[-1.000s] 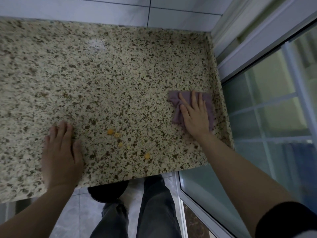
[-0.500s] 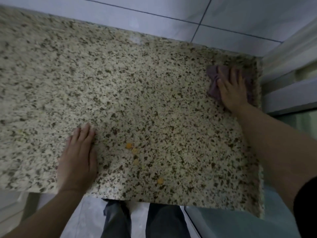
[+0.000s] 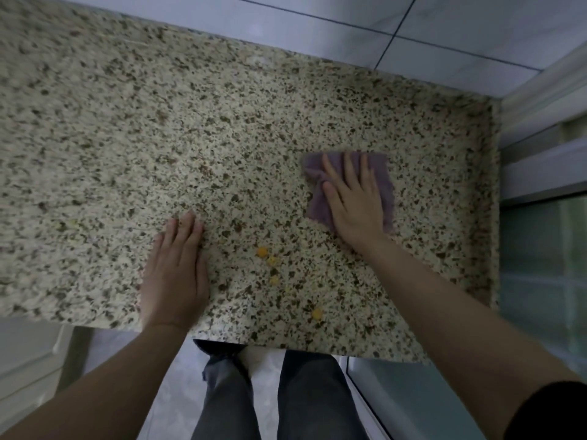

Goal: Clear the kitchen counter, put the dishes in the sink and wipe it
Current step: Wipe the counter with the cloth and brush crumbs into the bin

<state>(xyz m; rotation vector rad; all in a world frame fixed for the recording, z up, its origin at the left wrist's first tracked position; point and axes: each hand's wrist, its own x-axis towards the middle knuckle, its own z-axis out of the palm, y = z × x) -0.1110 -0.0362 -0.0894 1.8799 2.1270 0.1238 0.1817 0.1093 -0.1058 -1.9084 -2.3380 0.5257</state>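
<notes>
A speckled granite counter (image 3: 158,138) fills the view. My right hand (image 3: 354,201) lies flat, fingers straight, pressing a purple cloth (image 3: 386,185) onto the counter right of centre. My left hand (image 3: 176,271) rests flat on the counter near its front edge, fingers straight and together, holding nothing. Several small yellow crumbs (image 3: 262,251) lie on the stone between my two hands, one more near the front edge (image 3: 316,313). No dishes or sink are in view.
White wall tiles (image 3: 317,33) run behind the counter. A window frame and glass panel (image 3: 540,249) stand along the counter's right end. My legs (image 3: 286,398) and the pale floor show below the front edge.
My right hand has slid the cloth from the far right corner back towards me and leftwards, nearer the crumbs. My left hand has stayed flat in the same place.
</notes>
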